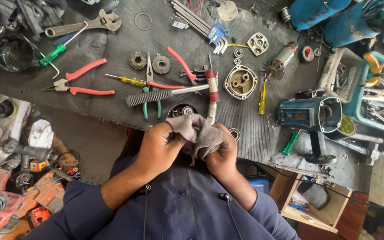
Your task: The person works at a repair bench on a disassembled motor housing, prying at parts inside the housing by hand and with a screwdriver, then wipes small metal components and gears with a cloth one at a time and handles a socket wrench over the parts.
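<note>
Cluttered workbench (112, 40) ahead of me, 2 gears (150, 62) and red pliers (81, 82) strewn about. At its near edge, my left hand (158, 146) and right hand (223, 153) both have fingers curled tight around 1 grey rag (196, 133).

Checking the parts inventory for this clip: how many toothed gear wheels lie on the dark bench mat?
2. One gear lies left of the needle-nose pliers, the other gear just right of them, both above the grey ribbed handle. Others may be hidden in the clutter.
</note>
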`<state>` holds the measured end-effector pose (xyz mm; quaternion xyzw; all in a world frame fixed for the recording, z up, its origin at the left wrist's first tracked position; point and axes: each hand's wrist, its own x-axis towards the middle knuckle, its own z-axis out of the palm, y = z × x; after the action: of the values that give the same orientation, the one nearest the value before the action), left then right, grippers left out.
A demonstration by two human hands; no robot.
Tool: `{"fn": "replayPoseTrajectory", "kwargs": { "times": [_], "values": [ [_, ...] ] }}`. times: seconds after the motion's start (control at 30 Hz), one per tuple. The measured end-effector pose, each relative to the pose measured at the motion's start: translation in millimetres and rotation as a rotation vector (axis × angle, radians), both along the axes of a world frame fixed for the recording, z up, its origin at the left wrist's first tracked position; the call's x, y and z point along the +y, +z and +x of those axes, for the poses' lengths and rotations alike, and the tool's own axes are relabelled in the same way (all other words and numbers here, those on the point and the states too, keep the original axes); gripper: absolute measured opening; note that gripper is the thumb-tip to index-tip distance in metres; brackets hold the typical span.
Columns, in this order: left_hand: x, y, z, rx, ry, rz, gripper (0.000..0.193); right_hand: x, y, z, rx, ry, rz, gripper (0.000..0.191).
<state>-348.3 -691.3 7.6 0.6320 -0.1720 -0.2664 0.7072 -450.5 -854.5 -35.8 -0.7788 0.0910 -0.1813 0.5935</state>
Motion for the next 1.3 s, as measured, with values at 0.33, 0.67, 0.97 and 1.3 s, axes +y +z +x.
{"fn": "replayPoseTrajectory", "kwargs": {
  "times": [0.33, 0.67, 0.97, 1.3],
  "values": [
    [7.9, -3.4, -2.2, -0.383, 0.093, 0.227, 0.022, -4.2, -13.8, -9.6, 0.289, 0.21, 0.716, 0.022],
    [0.6, -16.1, -4.8, 0.074, -0.016, -0.084, 0.036, -12.9, -8.0, -12.1, 0.267, 0.164, 1.097, 0.033],
    [9.0, 15.9, 9.3, -0.469, -0.047, 0.327, 0.035, -9.2, -0.6, -13.8, 0.165, 0.221, 1.216, 0.035],
    [10.1, 66.0, 7.1, -1.15, -0.058, 0.343, 0.035, -8.0, -1.4, -25.2, 0.145, 0.12, 1.179, 0.036]
  ]
}}
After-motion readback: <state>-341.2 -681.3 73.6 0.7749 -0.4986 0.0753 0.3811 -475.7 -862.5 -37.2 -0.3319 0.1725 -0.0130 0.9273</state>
